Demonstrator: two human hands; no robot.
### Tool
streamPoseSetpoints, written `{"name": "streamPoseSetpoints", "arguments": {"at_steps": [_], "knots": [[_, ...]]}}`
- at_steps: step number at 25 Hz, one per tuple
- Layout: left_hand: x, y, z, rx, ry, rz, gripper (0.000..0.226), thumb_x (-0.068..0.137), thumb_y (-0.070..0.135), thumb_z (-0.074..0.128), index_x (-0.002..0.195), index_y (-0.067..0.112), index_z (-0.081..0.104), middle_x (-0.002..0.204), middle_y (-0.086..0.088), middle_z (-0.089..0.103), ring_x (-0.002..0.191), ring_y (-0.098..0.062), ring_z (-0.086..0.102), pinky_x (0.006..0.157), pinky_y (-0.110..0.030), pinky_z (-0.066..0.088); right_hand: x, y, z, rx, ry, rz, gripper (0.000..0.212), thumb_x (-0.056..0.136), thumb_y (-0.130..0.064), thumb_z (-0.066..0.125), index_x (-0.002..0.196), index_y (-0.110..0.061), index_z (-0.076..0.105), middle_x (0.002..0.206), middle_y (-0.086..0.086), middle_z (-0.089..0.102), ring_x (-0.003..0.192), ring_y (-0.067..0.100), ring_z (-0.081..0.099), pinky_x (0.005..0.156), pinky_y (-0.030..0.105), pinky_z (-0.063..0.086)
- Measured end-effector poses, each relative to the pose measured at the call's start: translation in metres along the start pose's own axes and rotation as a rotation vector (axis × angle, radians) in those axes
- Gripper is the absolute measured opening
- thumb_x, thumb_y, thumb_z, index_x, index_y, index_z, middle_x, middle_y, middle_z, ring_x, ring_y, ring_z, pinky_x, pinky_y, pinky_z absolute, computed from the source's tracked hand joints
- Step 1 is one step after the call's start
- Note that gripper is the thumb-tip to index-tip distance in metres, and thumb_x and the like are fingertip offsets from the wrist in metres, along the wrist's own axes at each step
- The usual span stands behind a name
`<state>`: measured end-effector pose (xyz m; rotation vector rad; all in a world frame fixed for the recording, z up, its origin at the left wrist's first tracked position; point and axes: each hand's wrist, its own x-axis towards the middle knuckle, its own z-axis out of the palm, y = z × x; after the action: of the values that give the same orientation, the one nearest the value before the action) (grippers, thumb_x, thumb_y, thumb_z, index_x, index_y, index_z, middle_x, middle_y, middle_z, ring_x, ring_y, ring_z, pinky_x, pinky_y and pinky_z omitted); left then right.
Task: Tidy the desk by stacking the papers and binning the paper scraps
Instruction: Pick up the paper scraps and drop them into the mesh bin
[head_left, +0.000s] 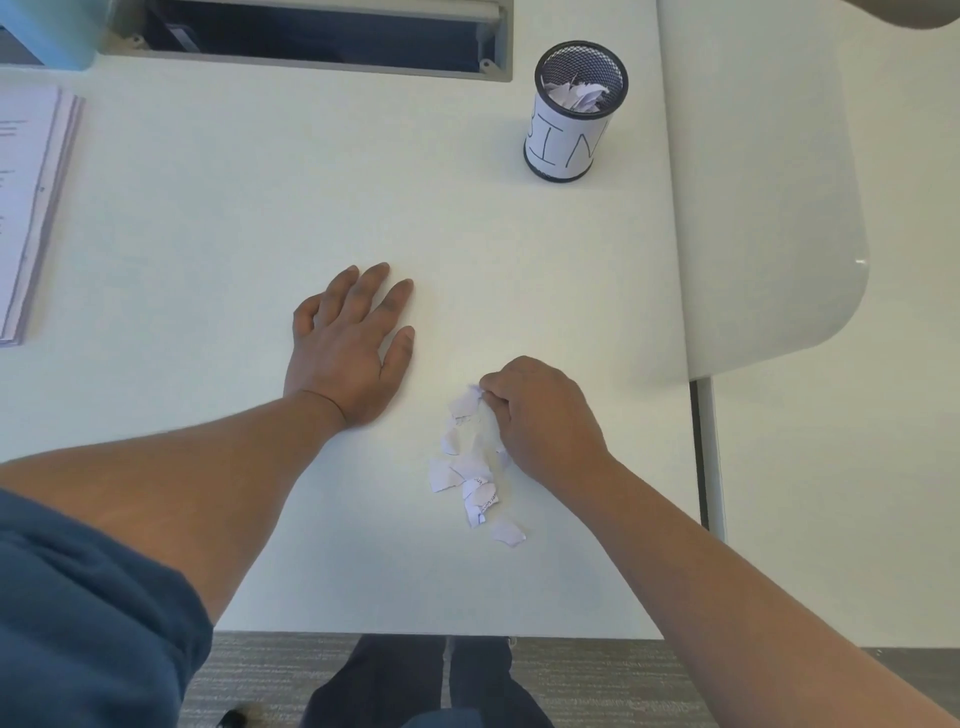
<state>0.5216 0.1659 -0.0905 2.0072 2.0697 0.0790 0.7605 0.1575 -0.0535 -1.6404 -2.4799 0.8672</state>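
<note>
A small heap of torn white paper scraps (470, 470) lies on the white desk (260, 208), near its front edge. My right hand (540, 415) sits over the heap's upper right, fingers curled and pinching some scraps. My left hand (350, 338) rests flat on the desk to the left of the heap, fingers straight. A black mesh cup labelled BIN (574, 117) stands at the back right with scraps inside. A stack of printed papers (31, 208) lies at the desk's left edge.
A cable slot with a grey frame (322, 36) runs along the desk's back. A second white desk (779, 182) adjoins on the right, with a gap between. The desk's front edge is close to my body, with carpet below.
</note>
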Motion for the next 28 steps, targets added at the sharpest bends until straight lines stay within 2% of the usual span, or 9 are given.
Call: {"name": "streamPoseSetpoints", "arguments": {"at_steps": [5,7,10,14,16,19,23,25,28], "knots": [[0.0,0.0,0.0,0.003,0.0,-0.001,0.059,0.103,0.053,0.023,0.16,0.037,0.024,0.171,0.008,0.013,0.157,-0.019,0.004,0.121,-0.043,0.007,0.0,-0.02,-0.006,0.019,-0.118,0.022,0.023,0.091,-0.004,0.044,0.101,-0.011,0.063,0.104,-0.001,0.052,0.097,0.026,0.053,0.074,0.036,0.052],[0.0,0.0,0.0,0.001,-0.003,-0.001,0.058,0.104,0.052,0.025,0.16,0.036,0.025,0.171,0.008,0.013,0.157,-0.02,0.004,0.121,-0.043,0.007,-0.005,-0.033,-0.011,0.034,-0.186,0.032,0.015,0.093,-0.019,0.05,0.105,-0.014,0.059,0.111,-0.003,0.047,0.105,0.023,0.046,0.077,0.035,0.048],[0.0,0.0,0.0,0.003,-0.006,-0.003,0.059,0.103,0.053,0.023,0.16,0.037,0.024,0.171,0.008,0.013,0.157,-0.019,0.003,0.121,-0.042,0.006,-0.009,-0.046,-0.012,-0.042,-0.285,0.023,0.033,0.091,-0.043,0.063,0.11,-0.018,0.056,0.116,-0.004,0.041,0.106,0.02,0.038,0.075,0.035,0.047],[0.0,0.0,0.0,0.007,-0.01,-0.01,0.056,0.106,0.05,0.027,0.16,0.037,0.023,0.171,0.009,0.011,0.157,-0.018,0.002,0.121,-0.042,0.005,-0.009,-0.048,0.001,-0.175,-0.201,-0.067,0.008,0.1,-0.017,0.051,0.103,-0.015,0.058,0.103,-0.002,0.036,0.093,0.023,0.04,0.06,0.034,0.041],[0.0,0.0,-0.001,0.006,-0.008,-0.009,0.056,0.106,0.049,0.029,0.16,0.038,0.023,0.171,0.009,0.011,0.157,-0.018,0.002,0.121,-0.042,0.006,-0.009,-0.046,0.003,-0.172,-0.209,-0.085,0.017,0.092,0.0,0.048,0.093,-0.015,0.057,0.096,-0.002,0.034,0.087,0.023,0.037,0.052,0.031,0.029],[0.0,0.001,-0.001,0.011,-0.011,-0.008,0.056,0.106,0.049,0.029,0.16,0.038,0.023,0.171,0.008,0.012,0.157,-0.019,0.003,0.122,-0.043,0.006,-0.006,-0.043,0.001,-0.182,-0.233,-0.115,0.021,0.088,0.002,0.048,0.094,-0.013,0.061,0.094,-0.001,0.039,0.085,0.025,0.039,0.054,0.032,0.028],[0.0,0.0,-0.001,0.008,-0.008,-0.005,0.055,0.106,0.049,0.029,0.16,0.037,0.024,0.171,0.008,0.013,0.157,-0.02,0.004,0.122,-0.043,0.007,0.0,-0.025,-0.001,0.067,-0.121,-0.101,0.018,0.088,-0.006,0.047,0.078,-0.014,0.059,0.089,0.001,0.06,0.081,0.029,0.055,0.062,0.033,0.044],[0.0,0.001,-0.001,0.006,-0.004,-0.004,0.055,0.106,0.049,0.029,0.16,0.037,0.024,0.171,0.008,0.013,0.157,-0.019,0.003,0.122,-0.042,0.007,0.006,-0.016,-0.016,0.27,-0.057,0.018,0.024,0.091,-0.01,0.053,0.084,-0.015,0.074,0.089,-0.005,0.073,0.081,0.015,0.064,0.069,0.028,0.051],[0.0,0.0,0.001,-0.003,0.0,-0.003,0.055,0.106,0.049,0.029,0.159,0.037,0.025,0.171,0.008,0.013,0.157,-0.018,0.003,0.121,-0.041,0.005,0.022,-0.001,-0.044,0.569,0.021,0.184,0.012,0.091,-0.015,0.07,0.085,-0.02,0.08,0.073,-0.016,0.072,0.061,-0.003,0.057,0.055,0.011,0.04]]}}
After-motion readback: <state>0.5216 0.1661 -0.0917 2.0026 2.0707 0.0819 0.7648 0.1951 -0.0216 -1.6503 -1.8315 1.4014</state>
